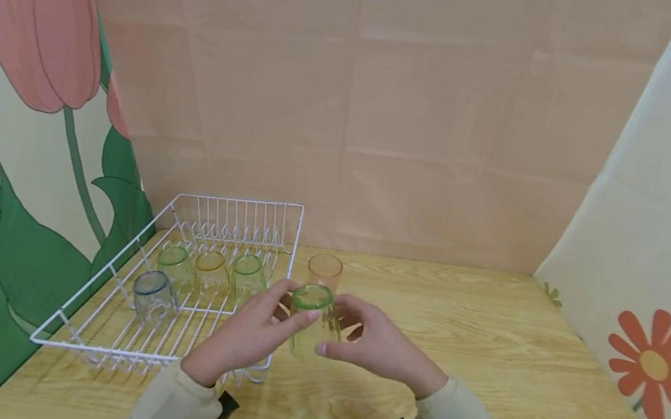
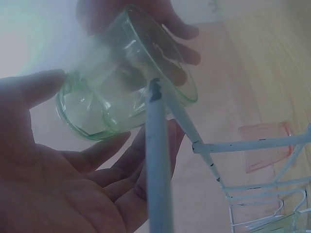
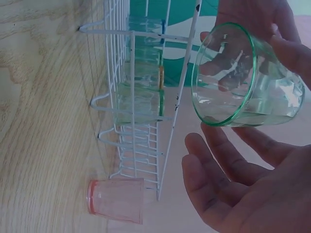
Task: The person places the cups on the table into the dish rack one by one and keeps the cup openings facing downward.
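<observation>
A clear green-tinted drinking glass (image 1: 313,332) is held mouth-down over the table, just right of the dish rack. My left hand (image 1: 257,327) grips it near its base, thumb on one side and fingers on the other. On the glass's other side is my right hand (image 1: 383,349), its fingers loosely bent. In the right wrist view these fingers (image 3: 228,165) lie spread close to the rim of the glass (image 3: 228,77). Behind the hands, a pink glass (image 1: 326,273) stands upright on the table.
The white wire dish rack (image 1: 160,359) stands on the left of the wooden table (image 1: 454,326). Inside it are a blue glass (image 1: 153,302), an amber glass (image 1: 213,278) and two green glasses, one left (image 1: 175,266) and one right (image 1: 248,276). Flowered cloths hang on both sides.
</observation>
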Demonstrator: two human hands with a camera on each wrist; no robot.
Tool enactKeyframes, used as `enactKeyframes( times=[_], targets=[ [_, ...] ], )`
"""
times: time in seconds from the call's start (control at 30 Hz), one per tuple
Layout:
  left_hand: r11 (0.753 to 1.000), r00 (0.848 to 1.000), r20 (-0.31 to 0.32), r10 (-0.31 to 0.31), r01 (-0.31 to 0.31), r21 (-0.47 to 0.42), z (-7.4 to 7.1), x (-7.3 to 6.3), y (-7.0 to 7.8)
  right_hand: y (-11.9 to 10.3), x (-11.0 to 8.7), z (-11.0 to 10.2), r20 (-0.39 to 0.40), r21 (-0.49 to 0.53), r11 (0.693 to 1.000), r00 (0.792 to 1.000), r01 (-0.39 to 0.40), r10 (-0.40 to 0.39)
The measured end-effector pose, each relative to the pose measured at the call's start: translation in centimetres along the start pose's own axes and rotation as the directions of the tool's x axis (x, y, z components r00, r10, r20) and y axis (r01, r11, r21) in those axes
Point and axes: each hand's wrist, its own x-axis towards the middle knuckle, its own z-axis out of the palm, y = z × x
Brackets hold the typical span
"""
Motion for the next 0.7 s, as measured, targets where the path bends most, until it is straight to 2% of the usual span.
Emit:
enactKeyframes(
  times=[0.7],
  targets=[
    [0.999, 1.000, 0.014, 0.025, -0.025, 0.037, 0.05, -0.05, 0.06, 0.27, -0.13, 0.25, 0.000, -0.083, 0.995, 0.999, 0.053, -0.053]
  ],
)
